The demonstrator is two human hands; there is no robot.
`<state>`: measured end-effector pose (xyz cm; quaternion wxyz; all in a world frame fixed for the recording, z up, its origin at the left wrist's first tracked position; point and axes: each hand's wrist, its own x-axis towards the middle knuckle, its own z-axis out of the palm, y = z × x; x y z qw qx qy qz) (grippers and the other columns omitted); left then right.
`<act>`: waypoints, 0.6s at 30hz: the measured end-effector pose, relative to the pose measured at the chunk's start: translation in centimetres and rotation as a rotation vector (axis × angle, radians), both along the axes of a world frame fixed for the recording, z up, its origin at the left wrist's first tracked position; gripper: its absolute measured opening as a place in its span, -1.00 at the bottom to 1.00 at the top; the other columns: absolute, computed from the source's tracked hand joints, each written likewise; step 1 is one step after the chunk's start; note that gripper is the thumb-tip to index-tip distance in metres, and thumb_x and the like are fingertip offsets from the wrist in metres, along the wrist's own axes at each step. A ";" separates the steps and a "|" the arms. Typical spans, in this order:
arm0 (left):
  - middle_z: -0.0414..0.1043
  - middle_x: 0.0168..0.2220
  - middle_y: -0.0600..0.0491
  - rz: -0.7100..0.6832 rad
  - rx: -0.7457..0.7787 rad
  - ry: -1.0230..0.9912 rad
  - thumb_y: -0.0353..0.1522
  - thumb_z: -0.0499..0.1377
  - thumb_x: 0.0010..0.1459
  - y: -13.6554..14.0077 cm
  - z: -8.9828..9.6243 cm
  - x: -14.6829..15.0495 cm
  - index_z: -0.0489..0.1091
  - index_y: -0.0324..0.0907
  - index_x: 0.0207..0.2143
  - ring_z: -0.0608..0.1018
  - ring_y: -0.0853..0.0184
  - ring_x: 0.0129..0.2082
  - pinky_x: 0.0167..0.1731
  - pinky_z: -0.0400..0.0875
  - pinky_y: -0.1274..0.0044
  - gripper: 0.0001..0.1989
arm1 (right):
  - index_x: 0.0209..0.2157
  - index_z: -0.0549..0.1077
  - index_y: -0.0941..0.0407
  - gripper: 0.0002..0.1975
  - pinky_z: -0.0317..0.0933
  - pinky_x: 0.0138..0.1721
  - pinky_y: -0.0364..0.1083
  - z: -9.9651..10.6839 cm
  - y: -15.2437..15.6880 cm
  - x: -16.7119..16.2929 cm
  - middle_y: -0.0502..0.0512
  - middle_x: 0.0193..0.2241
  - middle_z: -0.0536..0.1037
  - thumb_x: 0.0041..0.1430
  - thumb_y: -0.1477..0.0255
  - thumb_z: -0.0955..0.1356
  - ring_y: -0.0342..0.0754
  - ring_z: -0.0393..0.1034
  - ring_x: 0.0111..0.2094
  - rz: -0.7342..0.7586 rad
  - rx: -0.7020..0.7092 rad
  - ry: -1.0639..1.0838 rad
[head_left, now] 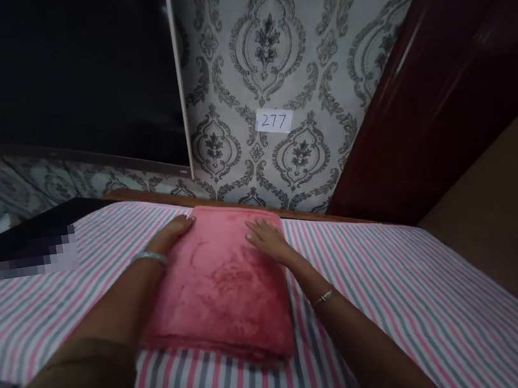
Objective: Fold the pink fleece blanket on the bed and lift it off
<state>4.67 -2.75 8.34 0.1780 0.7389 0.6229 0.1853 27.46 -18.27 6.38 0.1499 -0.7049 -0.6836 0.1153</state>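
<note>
A folded pink plush blanket lies on a striped cloth, its stacked layers showing along the near edge. My right hand rests on its far right part, palm down with the fingers spread. At the far left corner, my left hand touches the blanket's edge with its fingers stretched forward; some of them are hard to make out. Each wrist wears a bracelet. The pink, grey and white striped cloth spreads under the blanket on both sides and hangs over the near edge.
A large dark television screen is at the upper left, above the surface. Patterned wallpaper with a paper label reading 277 stands behind. A dark red glossy panel slants at the right. A black flat object lies at the left.
</note>
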 end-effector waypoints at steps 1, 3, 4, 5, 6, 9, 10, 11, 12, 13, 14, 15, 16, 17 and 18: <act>0.40 0.16 -0.23 -0.007 0.009 0.004 -0.12 0.06 0.18 -0.7 0.6 -0.4 0.31 -0.27 0.18 0.36 0.01 0.23 0.18 0.25 0.29 -0.40 | 0.35 0.12 -0.03 -0.46 -0.19 0.30 0.32 0.6 -1.0 -0.5 0.15 0.41 -0.03 0.40 0.18 0.14 0.17 -0.25 0.41 0.043 0.051 -0.008; 0.37 0.19 -0.18 -0.056 0.053 0.024 -0.17 0.09 0.16 -3.0 1.3 -1.0 0.28 -0.24 0.21 0.30 0.03 0.27 0.24 0.17 0.29 -0.40 | 0.34 0.14 -0.03 -0.48 -0.21 0.32 0.30 1.6 -2.8 -1.8 0.14 0.41 -0.03 0.40 0.23 0.15 0.12 -0.26 0.42 0.162 0.145 -0.022; 0.36 0.20 -0.16 -0.103 0.096 0.030 -0.20 0.08 0.16 -4.8 1.4 -1.3 0.29 -0.22 0.21 0.30 0.05 0.28 0.26 0.14 0.31 -0.41 | 0.34 0.14 -0.02 -0.49 -0.23 0.33 0.27 1.9 -3.5 -2.6 0.13 0.41 -0.02 0.41 0.27 0.15 0.08 -0.26 0.42 0.230 0.173 -0.026; 0.36 0.20 -0.15 -0.190 0.163 0.043 -0.21 0.06 0.18 -7.0 1.2 -1.6 0.30 -0.21 0.20 0.31 0.07 0.27 0.27 0.14 0.32 -0.44 | 0.34 0.15 0.00 -0.50 -0.23 0.34 0.24 2.0 -3.9 -3.3 0.13 0.40 -0.02 0.41 0.30 0.14 0.05 -0.25 0.42 0.297 0.187 -0.027; 0.37 0.19 -0.16 -0.285 0.251 0.055 -0.22 0.04 0.19 -9.4 0.8 -1.8 0.34 -0.22 0.17 0.33 0.08 0.25 0.27 0.14 0.32 -0.47 | 0.33 0.15 0.00 -0.50 -0.24 0.35 0.22 1.9 -4.2 -4.0 0.13 0.40 -0.01 0.41 0.34 0.14 0.02 -0.23 0.41 0.358 0.190 -0.029; 0.50 0.04 -0.09 -0.529 0.338 0.067 -0.16 -0.04 0.28 -16.5 -1.8 -2.5 0.49 -0.05 0.01 0.49 0.12 0.08 0.17 0.29 0.27 -0.58 | 0.31 0.20 0.00 -0.51 -0.23 0.35 0.18 1.0 -3.6 -5.1 0.10 0.39 0.04 0.39 0.42 0.15 0.00 -0.19 0.41 0.470 0.170 -0.045; 0.51 0.03 -0.07 -0.600 0.347 0.064 -0.17 -0.07 0.30 -18.4 -3.0 -2.6 0.50 -0.01 -0.01 0.50 0.15 0.06 0.14 0.33 0.28 -0.58 | 0.30 0.21 -0.01 -0.51 -0.24 0.35 0.18 0.5 -3.0 -5.2 0.09 0.39 0.06 0.38 0.42 0.16 0.00 -0.18 0.40 0.487 0.160 -0.054; 0.48 0.08 -0.06 -0.643 0.384 0.065 -0.17 -0.07 0.31 -19.8 -4.2 -2.7 0.48 0.02 0.04 0.48 0.15 0.10 0.16 0.31 0.26 -0.58 | 0.30 0.22 -0.02 -0.52 -0.24 0.35 0.18 0.1 -2.4 -5.1 0.08 0.38 0.08 0.39 0.40 0.16 0.00 -0.18 0.40 0.500 0.150 -0.066; 0.43 0.15 -0.05 -0.672 0.431 0.081 -0.16 -0.04 0.30 -20.7 -5.4 -2.8 0.42 0.05 0.12 0.44 0.12 0.16 0.19 0.26 0.20 -0.57 | 0.30 0.22 -0.03 -0.53 -0.25 0.35 0.19 -0.4 -1.6 -5.0 0.07 0.38 0.08 0.40 0.36 0.16 0.01 -0.17 0.40 0.511 0.143 -0.083; 0.35 0.22 -0.05 -0.680 0.491 0.102 -0.14 0.00 0.28 -21.3 -6.5 -2.8 0.34 0.06 0.21 0.37 0.07 0.22 0.23 0.18 0.12 -0.53 | 0.31 0.20 -0.05 -0.53 -0.26 0.35 0.20 -0.8 -0.9 -4.8 0.07 0.38 0.07 0.42 0.30 0.15 0.02 -0.17 0.40 0.520 0.141 -0.105; 0.27 0.28 -0.05 -0.666 0.557 0.129 -0.13 0.04 0.25 -21.5 -7.5 -2.7 0.23 0.07 0.28 0.29 0.00 0.28 0.26 0.08 0.04 -0.45 | 0.33 0.16 -0.07 -0.51 -0.28 0.35 0.22 -1.1 -0.1 -4.6 0.06 0.39 0.06 0.42 0.24 0.15 0.04 -0.18 0.40 0.529 0.146 -0.129; 0.19 0.32 -0.05 -0.638 0.623 0.158 -0.12 0.07 0.23 -21.6 -8.4 -2.6 0.14 0.07 0.33 0.21 -0.06 0.32 0.27 -0.03 -0.02 -0.38 | 0.34 0.11 -0.09 -0.49 -0.29 0.35 0.24 -1.4 0.6 -4.4 0.05 0.39 0.04 0.42 0.18 0.14 0.05 -0.19 0.41 0.535 0.158 -0.154; 0.13 0.35 -0.04 -0.600 0.679 0.190 -0.12 0.09 0.21 -21.6 -9.1 -2.5 0.08 0.08 0.35 0.13 -0.10 0.35 0.28 -0.12 -0.06 -0.33 | 0.36 0.07 -0.10 -0.46 -0.31 0.35 0.26 -1.7 1.5 -4.1 0.04 0.40 0.02 0.41 0.13 0.14 0.05 -0.21 0.41 0.537 0.171 -0.179; 0.08 0.37 -0.02 -0.561 0.721 0.225 -0.13 0.10 0.20 -21.5 -9.6 -2.4 0.05 0.07 0.37 0.08 -0.11 0.37 0.29 -0.20 -0.07 -0.30 | 0.36 0.05 -0.10 -0.44 -0.33 0.35 0.27 -2.0 2.3 -3.8 0.04 0.40 0.00 0.40 0.10 0.13 0.06 -0.22 0.41 0.537 0.182 -0.203; 0.06 0.38 0.00 -0.530 0.752 0.258 -0.15 0.10 0.20 -21.5 -9.9 -2.3 0.04 0.07 0.37 0.04 -0.10 0.38 0.30 -0.25 -0.05 -0.30 | 0.37 0.04 -0.10 -0.43 -0.36 0.35 0.28 -2.2 3.2 -3.5 0.04 0.40 -0.01 0.40 0.08 0.12 0.06 -0.24 0.42 0.536 0.188 -0.224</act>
